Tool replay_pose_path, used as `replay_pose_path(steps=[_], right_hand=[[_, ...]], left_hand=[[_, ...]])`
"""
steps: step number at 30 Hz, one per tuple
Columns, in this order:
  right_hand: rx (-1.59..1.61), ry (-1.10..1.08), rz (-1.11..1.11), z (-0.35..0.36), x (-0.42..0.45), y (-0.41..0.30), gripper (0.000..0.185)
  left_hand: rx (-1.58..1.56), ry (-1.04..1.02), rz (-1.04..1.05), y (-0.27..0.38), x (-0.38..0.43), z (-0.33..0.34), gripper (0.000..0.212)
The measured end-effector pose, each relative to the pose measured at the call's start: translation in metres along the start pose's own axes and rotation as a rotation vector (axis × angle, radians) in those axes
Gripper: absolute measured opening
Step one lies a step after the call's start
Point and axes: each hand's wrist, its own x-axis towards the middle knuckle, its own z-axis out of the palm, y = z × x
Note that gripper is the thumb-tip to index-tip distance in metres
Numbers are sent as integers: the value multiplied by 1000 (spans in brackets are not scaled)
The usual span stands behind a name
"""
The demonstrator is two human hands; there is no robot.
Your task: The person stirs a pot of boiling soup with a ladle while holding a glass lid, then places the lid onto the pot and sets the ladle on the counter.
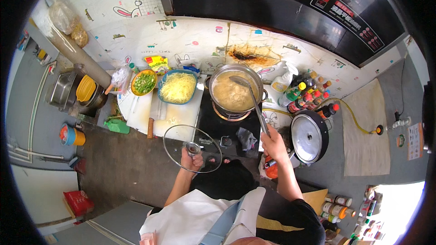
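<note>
By its knob, my left hand [192, 159] holds a round glass lid [173, 143] with a metal rim, in front of the stove's front edge. My right hand [274, 144] grips the long handle of a metal ladle [256, 103]. The ladle's bowl lies at the surface of a cloudy, light-brown liquid [226, 92] with a pale lump in it. That liquid fills a stainless steel pot [212, 81] on the burner of a black gas stove [211, 122]. A dark grey cloth [246, 139] lies on the stovetop, near my right hand.
Left of the stove, a cleaver [150, 128] lies on a white cutting board [182, 117], beside a blue basket [195, 92] of shredded pale vegetable and a bowl [155, 90] of chopped greens. At right stand several sauce bottles [299, 103], a spray bottle [282, 81] and a lidded pan [309, 137].
</note>
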Motion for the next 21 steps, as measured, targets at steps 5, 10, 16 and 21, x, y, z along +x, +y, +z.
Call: replay_pose_path(steps=[5, 10, 16, 21], right_hand=[[-306, 120, -123, -27, -27, -31, 37], [-547, 59, -149, -44, -37, -50, 33], [-765, 4, -176, -39, -22, -58, 26], [-773, 28, -255, -32, 1, -38, 26]], left_hand=[[39, -135, -64, -4, 26, -3, 53], [112, -277, -128, -7, 41, 3, 57], [138, -171, -79, -4, 39, 7, 57], [50, -113, -20, 1, 29, 4, 53]])
